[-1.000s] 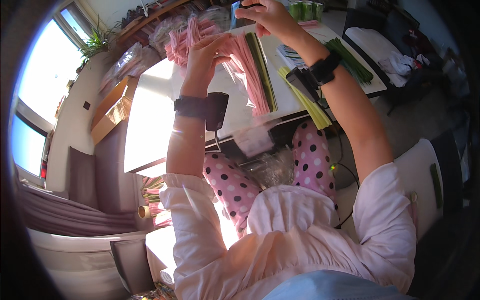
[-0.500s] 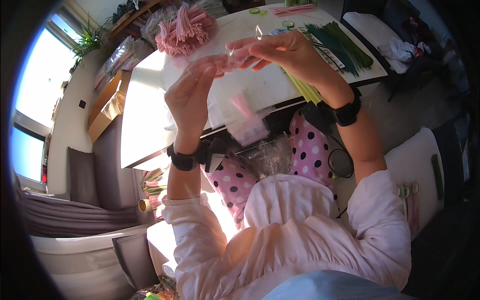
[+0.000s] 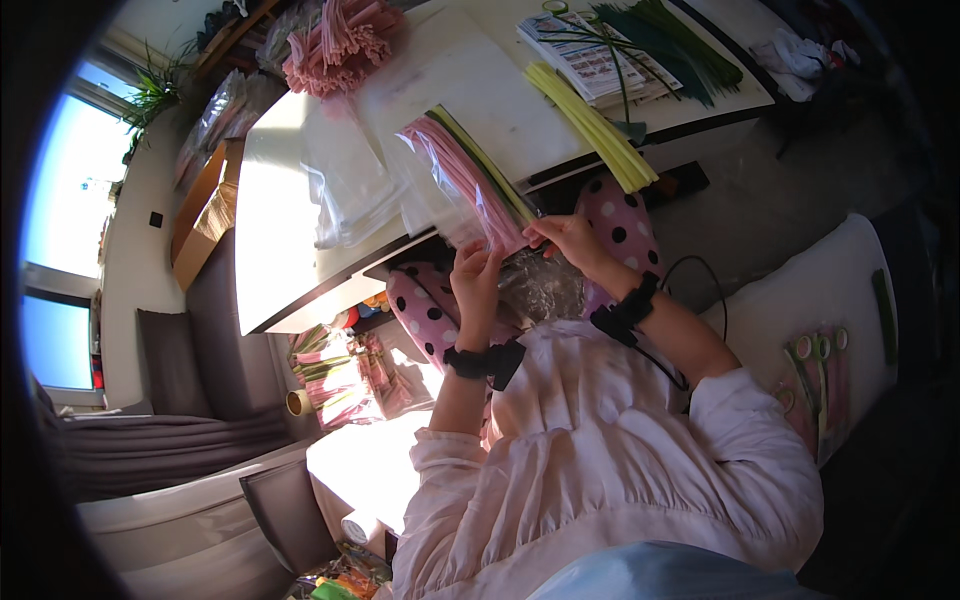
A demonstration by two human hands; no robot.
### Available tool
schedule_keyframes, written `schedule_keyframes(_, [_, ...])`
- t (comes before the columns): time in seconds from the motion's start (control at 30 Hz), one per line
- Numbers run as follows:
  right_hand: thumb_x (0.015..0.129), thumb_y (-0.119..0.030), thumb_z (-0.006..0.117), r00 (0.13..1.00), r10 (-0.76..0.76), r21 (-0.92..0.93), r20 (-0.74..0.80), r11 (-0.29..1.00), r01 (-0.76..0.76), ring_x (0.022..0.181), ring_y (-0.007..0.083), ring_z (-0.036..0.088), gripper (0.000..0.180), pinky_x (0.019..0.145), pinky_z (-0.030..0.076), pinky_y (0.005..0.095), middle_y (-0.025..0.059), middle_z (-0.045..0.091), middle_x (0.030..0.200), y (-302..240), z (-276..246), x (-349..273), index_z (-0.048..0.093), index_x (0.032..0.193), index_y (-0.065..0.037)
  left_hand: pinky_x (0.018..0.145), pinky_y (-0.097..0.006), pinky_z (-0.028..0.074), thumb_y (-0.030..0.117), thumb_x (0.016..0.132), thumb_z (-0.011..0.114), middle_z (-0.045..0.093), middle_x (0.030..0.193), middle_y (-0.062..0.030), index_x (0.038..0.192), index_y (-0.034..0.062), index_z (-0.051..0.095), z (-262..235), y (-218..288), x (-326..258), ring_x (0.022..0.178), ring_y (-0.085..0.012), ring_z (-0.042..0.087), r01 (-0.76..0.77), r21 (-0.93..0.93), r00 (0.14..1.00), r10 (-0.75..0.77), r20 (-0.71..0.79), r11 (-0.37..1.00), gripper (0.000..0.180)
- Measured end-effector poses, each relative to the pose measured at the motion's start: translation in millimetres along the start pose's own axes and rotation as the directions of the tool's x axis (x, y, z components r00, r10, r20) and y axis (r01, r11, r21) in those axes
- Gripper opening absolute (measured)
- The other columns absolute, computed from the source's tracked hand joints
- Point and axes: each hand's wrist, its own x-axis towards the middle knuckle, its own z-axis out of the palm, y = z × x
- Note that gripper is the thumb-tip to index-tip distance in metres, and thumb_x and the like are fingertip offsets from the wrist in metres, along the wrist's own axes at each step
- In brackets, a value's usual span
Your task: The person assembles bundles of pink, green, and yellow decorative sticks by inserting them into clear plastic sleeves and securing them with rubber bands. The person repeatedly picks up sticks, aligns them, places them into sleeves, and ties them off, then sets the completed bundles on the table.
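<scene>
Where the near edge of the table (image 3: 525, 120) gives way to my lap, a bundle of pink strips (image 3: 465, 180) lies at a slant, its lower end between my two hands. Dark green strips (image 3: 485, 165) run along its right side, and a clear plastic sleeve (image 3: 428, 200) shines over the pink and spreads out to the left. My left hand (image 3: 474, 276) pinches the lower left end of the sleeve between thumb and fingers. My right hand (image 3: 574, 244) grasps the lower right corner, close to the green tips; I cannot tell whether my fingers hold any strips along with the plastic.

Further left, flat clear bags (image 3: 345, 185) lie on the tabletop, with a heap of pink strips (image 3: 340, 48) beyond them. To the right, yellow-green strips (image 3: 590, 125) jut over the near edge, beside printed sheets (image 3: 590, 55) and dark green stems (image 3: 700, 55). Below are my polka-dot trousers (image 3: 420, 312). On the white seat (image 3: 800, 300) at my right lie more slim bundles (image 3: 822, 380); at my left stands a cardboard box (image 3: 205, 210).
</scene>
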Motion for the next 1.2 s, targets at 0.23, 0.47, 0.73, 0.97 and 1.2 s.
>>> schedule_keyframes(0.23, [0.091, -0.029, 0.057, 0.988, 0.091, -0.007, -0.123, 0.996, -0.093, 0.06, 0.0116, 0.062, 0.034, 0.05, 0.044, 0.0214, 0.0042, 0.064, 0.071, -1, 9, 6, 0.067, 0.08, 0.001, 0.06, -0.019, 0.043, 0.015, 0.082, 0.067, 0.06, 0.084, -0.0036, 0.081, -0.0043, 0.07, -1, -9, 4, 0.077, -0.0092, 0.056, 0.181, -0.065, 0.983, -0.181, 0.003, 0.981, 0.019])
schedule_keyframes(0.47, [0.089, -0.029, 0.059, 0.967, 0.161, 0.02, -0.195, 0.987, -0.161, 0.05, 0.0135, 0.06, 0.037, 0.046, 0.043, 0.0224, 0.0071, 0.062, 0.063, 3, 15, 14, 0.064, 0.072, 0.004, 0.062, -0.022, 0.041, 0.017, 0.081, 0.067, 0.061, 0.083, -0.0055, 0.08, -0.003, 0.07, -1, -14, 2, 0.072, -0.0094, 0.053, 0.226, -0.16, 0.973, -0.229, -0.002, 0.961, 0.021])
schedule_keyframes(0.73, [0.086, -0.029, 0.062, 0.959, 0.151, -0.034, -0.242, 0.986, -0.164, 0.047, 0.0144, 0.06, 0.036, 0.043, 0.043, 0.0228, 0.0086, 0.063, 0.063, 9, 19, 19, 0.064, 0.071, 0.004, 0.052, -0.019, 0.046, 0.021, 0.08, 0.07, 0.056, 0.07, -0.0012, 0.086, -0.0016, 0.063, 16, -13, 24, 0.062, -0.0071, 0.055, 0.337, -0.187, 0.913, -0.368, -0.173, 0.923, 0.024])
schedule_keyframes(0.97, [0.084, -0.033, 0.066, 0.93, 0.012, -0.284, -0.368, 0.951, -0.124, 0.046, 0.0131, 0.058, 0.038, 0.04, 0.043, 0.0223, 0.0051, 0.056, 0.054, -4, 30, 20, 0.059, 0.067, 0.001, 0.056, -0.02, 0.046, 0.019, 0.084, 0.066, 0.058, 0.072, 0.0018, 0.09, -0.0006, 0.064, 19, -8, 29, 0.063, -0.0067, 0.056, 0.367, -0.453, 0.923, -0.38, 0.065, 0.813, 0.021])
schedule_keyframes(1.2, [0.088, -0.033, 0.061, 0.976, 0.088, -0.198, -0.198, 0.972, -0.127, 0.041, 0.0098, 0.048, 0.044, 0.038, 0.037, 0.0258, 0.002, 0.05, 0.049, 7, 26, 44, 0.056, 0.062, 0.002, 0.056, -0.021, 0.042, 0.023, 0.09, 0.058, 0.059, 0.074, 0.0034, 0.095, 0.0031, 0.064, 6, 7, 20, 0.062, -0.0063, 0.055, 0.437, -0.613, 0.879, -0.458, 0.135, 0.658, 0.022])
